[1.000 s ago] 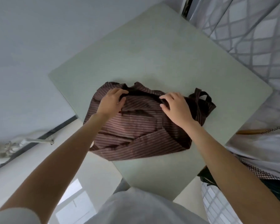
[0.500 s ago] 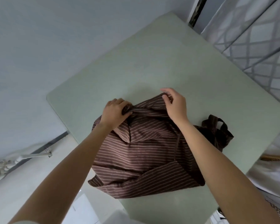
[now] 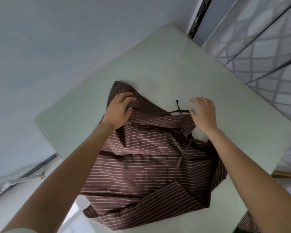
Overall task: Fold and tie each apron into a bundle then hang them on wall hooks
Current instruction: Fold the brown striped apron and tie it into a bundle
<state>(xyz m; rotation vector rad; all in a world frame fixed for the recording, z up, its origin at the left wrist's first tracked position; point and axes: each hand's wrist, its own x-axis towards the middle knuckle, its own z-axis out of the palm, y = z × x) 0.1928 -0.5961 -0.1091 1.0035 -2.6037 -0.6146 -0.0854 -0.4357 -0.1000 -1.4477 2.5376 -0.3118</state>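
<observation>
Since unfolding the apron (image 3: 141, 162), right hand (image 3: 203, 113) released (fingers spread).

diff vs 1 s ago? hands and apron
Both hands carried the apron's top edge toward the far side of the table, spreading the cloth out flatter. The right hand let go and now hovers open over the edge by a black tie strap. The left hand keeps its grip on the far left part. The apron's near end still hangs over the table's near edge.
</observation>
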